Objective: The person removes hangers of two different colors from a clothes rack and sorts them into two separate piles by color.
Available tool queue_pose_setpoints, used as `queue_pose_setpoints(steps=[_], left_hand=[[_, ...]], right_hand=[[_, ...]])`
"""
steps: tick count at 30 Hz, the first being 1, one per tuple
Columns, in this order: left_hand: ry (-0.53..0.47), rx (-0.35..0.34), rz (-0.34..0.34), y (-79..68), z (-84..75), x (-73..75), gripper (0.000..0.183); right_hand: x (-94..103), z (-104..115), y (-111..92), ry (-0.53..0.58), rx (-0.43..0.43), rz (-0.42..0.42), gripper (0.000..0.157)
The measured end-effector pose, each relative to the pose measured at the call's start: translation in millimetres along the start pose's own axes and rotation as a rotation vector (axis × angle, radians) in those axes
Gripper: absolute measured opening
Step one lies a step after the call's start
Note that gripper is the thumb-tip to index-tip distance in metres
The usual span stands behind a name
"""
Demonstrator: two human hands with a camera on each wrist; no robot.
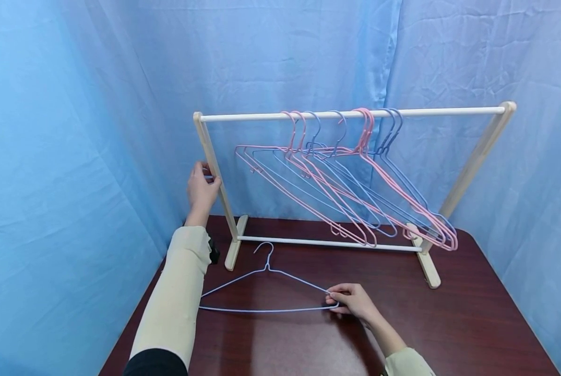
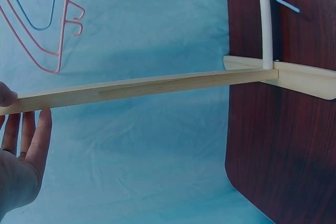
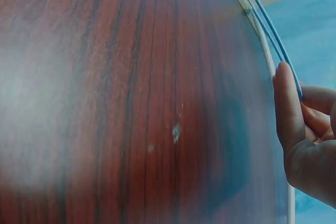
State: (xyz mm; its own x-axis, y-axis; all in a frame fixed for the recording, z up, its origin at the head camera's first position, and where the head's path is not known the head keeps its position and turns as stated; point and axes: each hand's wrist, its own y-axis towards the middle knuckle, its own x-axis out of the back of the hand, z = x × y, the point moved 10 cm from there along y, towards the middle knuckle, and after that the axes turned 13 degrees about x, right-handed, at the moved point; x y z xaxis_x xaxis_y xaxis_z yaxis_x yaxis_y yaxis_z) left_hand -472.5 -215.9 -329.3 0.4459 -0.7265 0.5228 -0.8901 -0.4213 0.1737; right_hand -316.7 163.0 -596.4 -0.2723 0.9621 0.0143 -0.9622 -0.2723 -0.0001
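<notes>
My left hand (image 1: 204,190) grips the left wooden post (image 1: 210,149) of a clothes rack, partway up. In the left wrist view the thumb lies on one side of that post and the fingers on the other. A blue wire hanger (image 1: 293,275) is pinched at its right corner by my right hand (image 1: 353,302). Its hook points away toward the rack, and my left sleeve hides its left end. The right wrist view shows the thumb and fingers around the hanger's corner.
Several pink hangers (image 1: 318,180) and blue hangers (image 1: 404,177) hang on the white top rail (image 1: 247,117). A lower white rail (image 1: 299,241) joins the wooden feet (image 1: 429,269) on the dark red table (image 1: 473,308). Blue curtains (image 1: 120,94) surround the table.
</notes>
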Motion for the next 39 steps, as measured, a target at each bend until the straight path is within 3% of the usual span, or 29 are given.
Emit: queue_pose_setpoints(steps=[12, 17, 23, 32, 39], left_hand=[[0.011, 0.004, -0.004, -0.7, 0.1, -0.4, 0.036], [0.022, 0.007, -0.006, -0.9, 1.2, -1.3, 0.036], [0.018, 0.007, -0.008, -0.9, 2.3, -1.2, 0.037], [0.005, 0.010, -0.002, 0.6, 3.2, -1.1, 0.038], [0.018, 0.009, -0.007, 0.2, 2.0, -0.8, 0.037]], right_hand=[[-13.8, -4, 7, -0.013, -0.006, -0.035, 0.031], [-16.5, -1, 8, -0.077, 0.016, -0.037, 0.031], [-16.2, 8, 8, -0.307, 0.086, -0.052, 0.031], [-26.6, 25, 7, -0.644, 0.225, -0.021, 0.043], [-34.8, 34, 7, -0.943, 0.297, -0.028, 0.040]])
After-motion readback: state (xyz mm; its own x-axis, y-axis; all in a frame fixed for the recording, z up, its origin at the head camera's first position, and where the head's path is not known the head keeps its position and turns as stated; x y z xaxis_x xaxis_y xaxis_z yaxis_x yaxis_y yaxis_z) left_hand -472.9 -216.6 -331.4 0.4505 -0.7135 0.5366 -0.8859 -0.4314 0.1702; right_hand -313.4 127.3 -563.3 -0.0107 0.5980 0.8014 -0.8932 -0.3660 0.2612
